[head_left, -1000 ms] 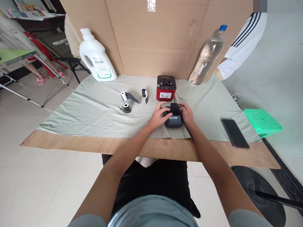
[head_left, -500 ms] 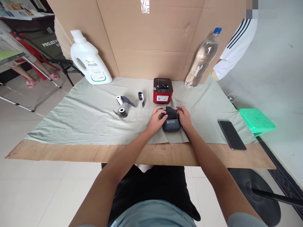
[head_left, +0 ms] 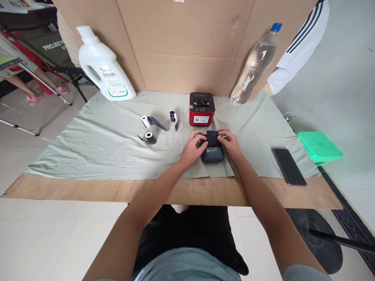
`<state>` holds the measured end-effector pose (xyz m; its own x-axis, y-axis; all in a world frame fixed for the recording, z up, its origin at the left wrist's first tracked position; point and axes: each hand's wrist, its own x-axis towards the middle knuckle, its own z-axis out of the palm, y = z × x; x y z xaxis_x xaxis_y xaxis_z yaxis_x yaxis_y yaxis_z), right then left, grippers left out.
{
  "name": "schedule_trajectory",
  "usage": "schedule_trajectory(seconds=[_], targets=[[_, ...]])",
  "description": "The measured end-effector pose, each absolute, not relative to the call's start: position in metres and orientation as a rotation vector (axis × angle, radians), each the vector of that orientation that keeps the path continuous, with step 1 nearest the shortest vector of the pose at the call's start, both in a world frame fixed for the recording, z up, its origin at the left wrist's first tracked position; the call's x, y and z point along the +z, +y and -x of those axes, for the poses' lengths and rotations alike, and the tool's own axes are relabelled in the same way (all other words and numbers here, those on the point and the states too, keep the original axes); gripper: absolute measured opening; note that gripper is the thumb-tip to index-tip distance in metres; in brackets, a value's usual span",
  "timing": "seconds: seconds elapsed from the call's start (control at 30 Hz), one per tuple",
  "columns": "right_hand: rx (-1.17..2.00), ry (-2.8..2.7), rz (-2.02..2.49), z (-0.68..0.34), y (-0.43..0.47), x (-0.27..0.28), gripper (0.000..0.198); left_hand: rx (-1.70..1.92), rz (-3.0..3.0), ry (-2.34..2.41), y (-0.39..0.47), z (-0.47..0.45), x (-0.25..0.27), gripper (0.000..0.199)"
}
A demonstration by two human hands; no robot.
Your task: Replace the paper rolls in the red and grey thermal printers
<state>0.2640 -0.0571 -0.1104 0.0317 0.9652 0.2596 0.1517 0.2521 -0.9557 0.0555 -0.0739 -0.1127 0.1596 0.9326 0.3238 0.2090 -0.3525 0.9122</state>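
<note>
A small dark portable printer [head_left: 213, 155] lies on the cloth in front of me, with a black paper strip [head_left: 212, 139] across its far half. My left hand [head_left: 194, 147] is closed around the printer's left side, thumb resting near the strip. At the far right corner my right hand [head_left: 230, 143] is closed, its thumb and fingers pinching at the strip's right edge; the exact contact is partly hidden. Just behind stands a red and black label printer [head_left: 201, 117]. To the left lie a white-cored paper roll [head_left: 145, 122], a black paper roll [head_left: 150, 138] and another small roll [head_left: 172, 116].
A white detergent bottle [head_left: 102, 70] and a clear water bottle [head_left: 254, 68] lean against the cardboard panel [head_left: 184, 39]. A phone [head_left: 288, 166] lies at the right. Beyond the table are a green stool [head_left: 318, 145] and a person's striped sleeve [head_left: 307, 39].
My right thumb and fingers have shifted inward onto the black strip, which now spreads wider over the printer. My left hand stays nearly in place. The view has tilted slightly downward.
</note>
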Motion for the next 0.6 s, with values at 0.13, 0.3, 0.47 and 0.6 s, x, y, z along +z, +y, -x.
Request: schedule_trajectory(seconds=[0.13,0.3,0.47,0.6], targets=[[0.954,-1.344,1.123,-0.261,-0.056,-0.108,0.026,1.242,-1.730,1.098,-0.076,-0.055,-0.112,0.005],[0.911,-1.324,1.202,-0.252,-0.057,-0.106,0.023,1.281,-1.704,1.089,-0.077,-0.056,-0.112,0.006],[0.931,-1.301,1.236,-0.246,-0.059,-0.106,0.030,1.282,-1.692,1.132,-0.075,-0.058,-0.112,0.011],[0.968,-1.273,1.299,-0.243,-0.058,-0.109,0.040,1.286,-1.679,1.147,-0.073,-0.059,-0.113,0.019]])
